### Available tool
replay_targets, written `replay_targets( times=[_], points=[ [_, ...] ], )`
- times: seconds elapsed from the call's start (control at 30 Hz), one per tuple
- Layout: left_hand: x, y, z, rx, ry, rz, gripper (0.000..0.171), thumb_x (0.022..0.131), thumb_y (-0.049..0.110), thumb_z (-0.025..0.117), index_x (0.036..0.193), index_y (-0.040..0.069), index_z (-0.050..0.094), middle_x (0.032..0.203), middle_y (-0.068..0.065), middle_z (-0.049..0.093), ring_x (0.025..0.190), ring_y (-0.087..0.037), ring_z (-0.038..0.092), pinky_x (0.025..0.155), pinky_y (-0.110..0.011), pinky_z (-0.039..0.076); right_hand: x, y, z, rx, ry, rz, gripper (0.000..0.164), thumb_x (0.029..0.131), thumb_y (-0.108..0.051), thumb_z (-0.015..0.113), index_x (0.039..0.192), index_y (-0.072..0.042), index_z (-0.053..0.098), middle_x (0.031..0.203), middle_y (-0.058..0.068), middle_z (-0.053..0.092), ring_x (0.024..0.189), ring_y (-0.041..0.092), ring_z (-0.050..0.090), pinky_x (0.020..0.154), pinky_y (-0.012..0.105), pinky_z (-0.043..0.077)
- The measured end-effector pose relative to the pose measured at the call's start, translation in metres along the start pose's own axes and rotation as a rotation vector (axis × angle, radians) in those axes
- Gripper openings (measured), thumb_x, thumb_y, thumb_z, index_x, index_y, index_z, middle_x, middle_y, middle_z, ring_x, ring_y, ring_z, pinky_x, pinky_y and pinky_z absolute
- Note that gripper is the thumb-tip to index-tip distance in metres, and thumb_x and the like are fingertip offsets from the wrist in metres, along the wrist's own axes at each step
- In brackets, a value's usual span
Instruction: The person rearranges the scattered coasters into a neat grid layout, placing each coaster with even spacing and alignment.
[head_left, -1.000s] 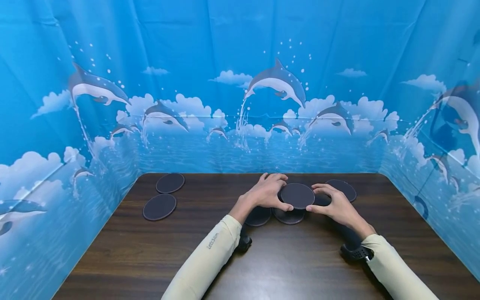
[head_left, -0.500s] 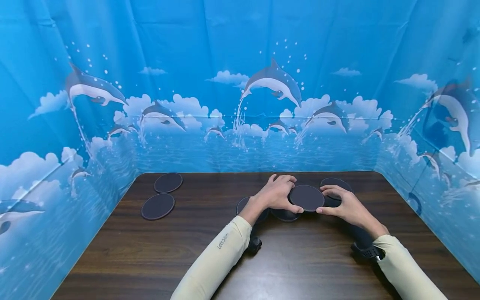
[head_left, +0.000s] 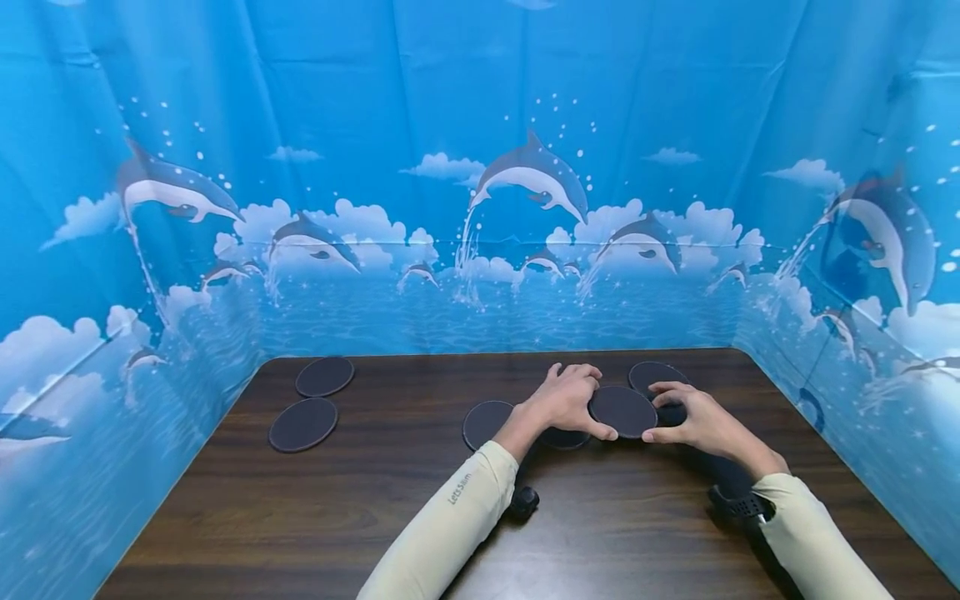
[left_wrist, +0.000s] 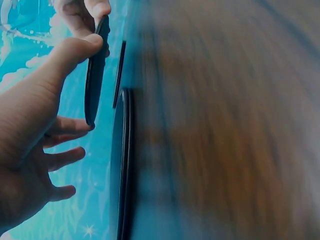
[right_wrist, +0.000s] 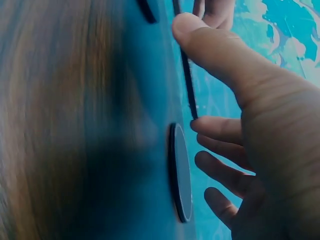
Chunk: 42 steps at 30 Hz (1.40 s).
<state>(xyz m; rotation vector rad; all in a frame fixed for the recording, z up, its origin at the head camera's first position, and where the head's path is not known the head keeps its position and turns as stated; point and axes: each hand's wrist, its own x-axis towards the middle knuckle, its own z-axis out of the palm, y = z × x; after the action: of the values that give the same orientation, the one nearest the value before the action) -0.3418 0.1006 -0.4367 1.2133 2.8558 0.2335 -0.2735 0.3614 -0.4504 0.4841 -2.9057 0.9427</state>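
Both hands hold one round dark coaster (head_left: pixel 623 412) between them, above the right half of the table. My left hand (head_left: pixel 562 402) grips its left edge with thumb and fingers. On the opposite edge, my right hand (head_left: pixel 703 425) pinches it the same way. Both wrist views show the coaster edge-on, apart from the coasters lying on the table. One of these, a coaster (head_left: pixel 564 439), is partly hidden under the left hand. Another coaster (head_left: pixel 486 422) lies by the left wrist. Behind the right fingers is a back coaster (head_left: pixel 651 375), partly covered.
Two more coasters, a rear one (head_left: pixel 325 377) and a front one (head_left: pixel 303 425), lie close together at the table's far left. The brown wooden table (head_left: pixel 337 517) ends at a blue dolphin-print curtain (head_left: pixel 360 292) at the back and sides.
Both hands have carried the coaster to the right over the table, closer to the back right coaster. More of the coaster by the left wrist shows. The head view has turned slightly.
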Motion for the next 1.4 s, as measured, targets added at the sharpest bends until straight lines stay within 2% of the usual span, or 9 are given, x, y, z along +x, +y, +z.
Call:
replay_targets(
  times=[0.13,0.27,0.47,0.8,1.1,1.4],
  points=[
    [0.002,0.006,0.002,0.046,-0.019,-0.008,0.074,0.079,0.075,0.070,0.124,0.016,0.071,0.152,0.004,0.043,0.140,-0.022,0.038,0.116,-0.053,0.024,0.000,0.003,-0.002,-0.039,-0.027,-0.002,0.068,0.077,-0.055,0.086,0.115,0.000,0.072,0.144,0.025,0.049,0.135,0.051,0.036,0.098,0.071,0.037],
    [0.005,0.009,0.000,0.083,-0.036,-0.010,0.072,0.079,0.075,0.070,0.121,0.017,0.072,0.152,0.004,0.042,0.141,-0.022,0.037,0.116,-0.053,0.024,0.004,0.004,-0.005,-0.081,-0.044,-0.002,0.065,0.075,-0.056,0.087,0.110,-0.003,0.074,0.144,0.025,0.049,0.136,0.052,0.034,0.100,0.076,0.028],
    [0.008,0.012,-0.001,0.121,-0.066,0.005,0.065,0.080,0.075,0.070,0.114,0.019,0.075,0.154,0.003,0.040,0.143,-0.022,0.033,0.117,-0.054,0.020,0.010,0.001,-0.006,-0.154,-0.073,-0.030,0.061,0.073,-0.055,0.088,0.104,-0.004,0.075,0.144,0.028,0.049,0.135,0.054,0.034,0.102,0.074,0.020],
    [0.007,0.006,0.001,0.045,-0.113,-0.024,0.076,0.082,0.072,0.070,0.134,0.017,0.066,0.155,0.002,0.040,0.143,-0.024,0.034,0.116,-0.052,0.022,0.011,0.000,-0.004,-0.200,-0.072,-0.023,0.065,0.074,-0.056,0.087,0.108,-0.002,0.075,0.146,0.030,0.045,0.136,0.054,0.032,0.103,0.071,0.018],
    [0.004,0.003,0.003,0.019,-0.126,0.001,0.074,0.082,0.069,0.072,0.135,0.019,0.066,0.154,0.002,0.041,0.143,-0.024,0.035,0.116,-0.053,0.024,0.004,0.001,0.000,-0.191,-0.075,-0.018,0.067,0.074,-0.054,0.088,0.110,0.000,0.074,0.146,0.029,0.046,0.135,0.054,0.033,0.104,0.072,0.018],
    [0.004,0.006,0.006,0.000,-0.145,-0.006,0.077,0.083,0.068,0.072,0.141,0.018,0.062,0.155,0.002,0.040,0.144,-0.023,0.033,0.117,-0.053,0.022,0.002,0.000,0.002,-0.196,-0.082,-0.018,0.065,0.074,-0.056,0.088,0.108,-0.002,0.075,0.144,0.029,0.047,0.135,0.053,0.035,0.103,0.071,0.020]
  ],
)
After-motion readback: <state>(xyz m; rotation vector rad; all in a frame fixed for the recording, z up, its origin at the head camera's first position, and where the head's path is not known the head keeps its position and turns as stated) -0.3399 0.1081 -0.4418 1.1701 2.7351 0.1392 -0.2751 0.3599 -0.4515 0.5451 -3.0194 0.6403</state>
